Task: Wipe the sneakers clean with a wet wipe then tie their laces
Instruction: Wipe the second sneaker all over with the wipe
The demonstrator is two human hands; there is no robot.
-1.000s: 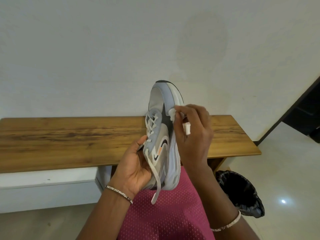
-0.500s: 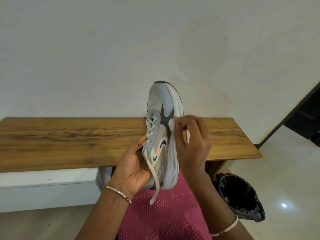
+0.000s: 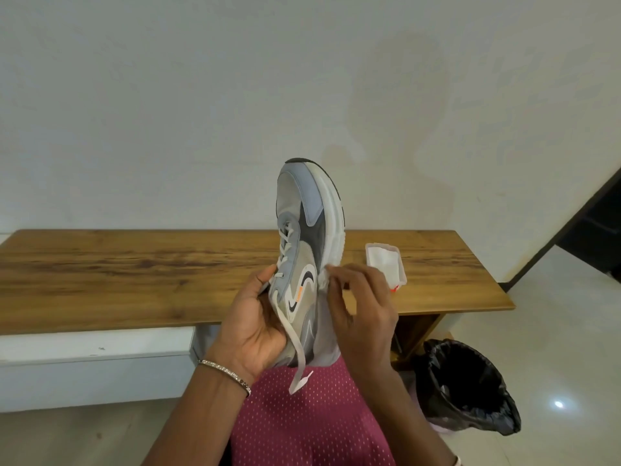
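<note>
A grey, blue and white sneaker (image 3: 304,230) stands toe-up in front of me, its heel on my lap. My left hand (image 3: 255,317) grips it round the tongue and heel side. A loose white lace (image 3: 295,348) hangs down over my palm. My right hand (image 3: 363,304) pinches a small wad of white wet wipe (image 3: 324,279) against the white midsole, about halfway down the shoe. Only one sneaker is in view.
A long wooden bench (image 3: 134,274) runs across in front of a white wall. A white wipe packet (image 3: 386,265) lies on its right end. A bin with a black liner (image 3: 470,388) stands on the tiled floor at the right.
My right hand has slid the wipe down the midsole toward the heel. That uncovered the wipe packet on the bench behind it. The left hand keeps its hold.
</note>
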